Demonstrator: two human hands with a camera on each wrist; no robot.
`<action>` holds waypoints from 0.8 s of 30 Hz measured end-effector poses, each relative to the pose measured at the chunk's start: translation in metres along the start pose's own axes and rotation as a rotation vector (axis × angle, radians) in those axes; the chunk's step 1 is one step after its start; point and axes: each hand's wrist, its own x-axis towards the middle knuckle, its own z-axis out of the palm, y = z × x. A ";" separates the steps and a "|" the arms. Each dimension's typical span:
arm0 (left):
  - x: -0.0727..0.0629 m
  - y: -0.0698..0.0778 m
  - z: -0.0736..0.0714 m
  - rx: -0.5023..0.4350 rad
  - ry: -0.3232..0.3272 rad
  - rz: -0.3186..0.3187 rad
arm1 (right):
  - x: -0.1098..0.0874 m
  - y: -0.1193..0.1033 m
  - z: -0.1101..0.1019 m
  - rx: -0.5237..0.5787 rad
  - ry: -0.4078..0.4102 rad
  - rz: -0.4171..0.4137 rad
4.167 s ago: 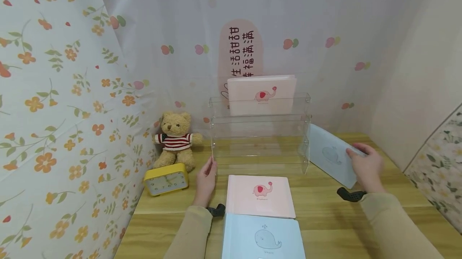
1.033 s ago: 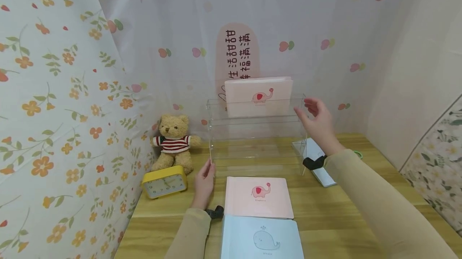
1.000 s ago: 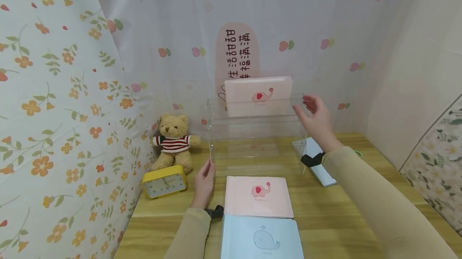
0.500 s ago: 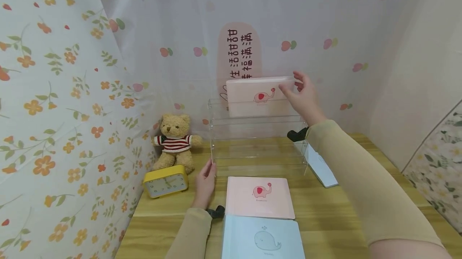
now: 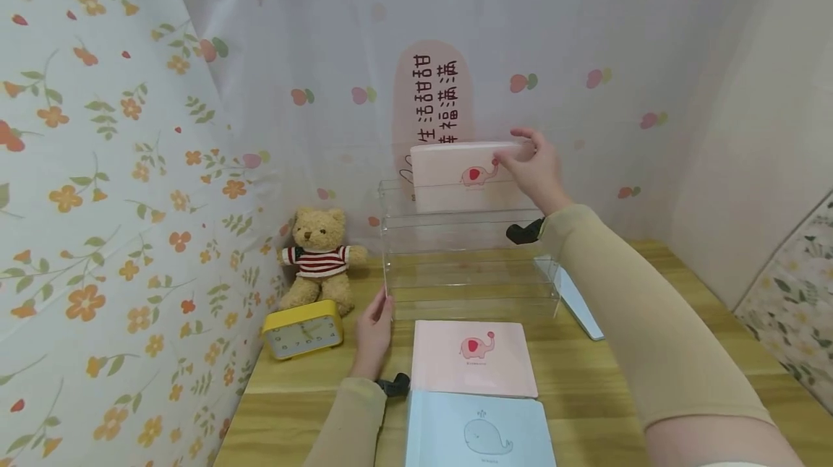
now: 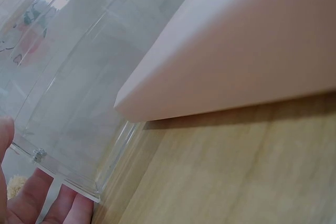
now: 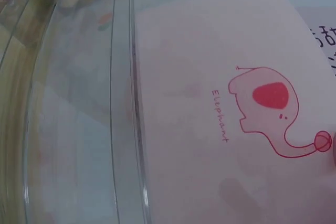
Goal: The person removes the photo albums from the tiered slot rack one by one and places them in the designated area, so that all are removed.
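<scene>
A clear acrylic tiered rack [image 5: 468, 218] stands at the back of the table. On its top tier a pink elephant album [image 5: 442, 167] stands upright. My right hand [image 5: 539, 170] pinches this album at its upper right, thumb on the front cover and fingers behind the top edge. The right wrist view shows its elephant cover [image 7: 184, 77] close up. My left hand [image 5: 374, 326] grips the rack's lower left side panel; its fingers [image 6: 34, 195] show behind the panel in the left wrist view.
Before the rack lie another pink elephant album [image 5: 436, 362] and a blue whale album [image 5: 442, 431]. A light blue album [image 5: 579, 306] lies at the rack's right, partly hidden by my right arm. At left are a yellow clock [image 5: 304, 330] and a teddy bear [image 5: 319, 230].
My right hand has let go of the light blue album at the right, risen past the rack's upper right corner and taken hold of the top pink album. My left hand stays on the rack.
</scene>
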 end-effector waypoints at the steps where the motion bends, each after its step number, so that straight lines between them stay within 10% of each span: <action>1: 0.000 0.000 0.000 0.003 -0.001 0.002 | 0.000 0.000 -0.001 -0.005 -0.006 0.003; 24: 0.000 0.003 0.001 -0.005 0.006 -0.005 | 0.002 -0.008 0.004 -0.010 -0.053 0.070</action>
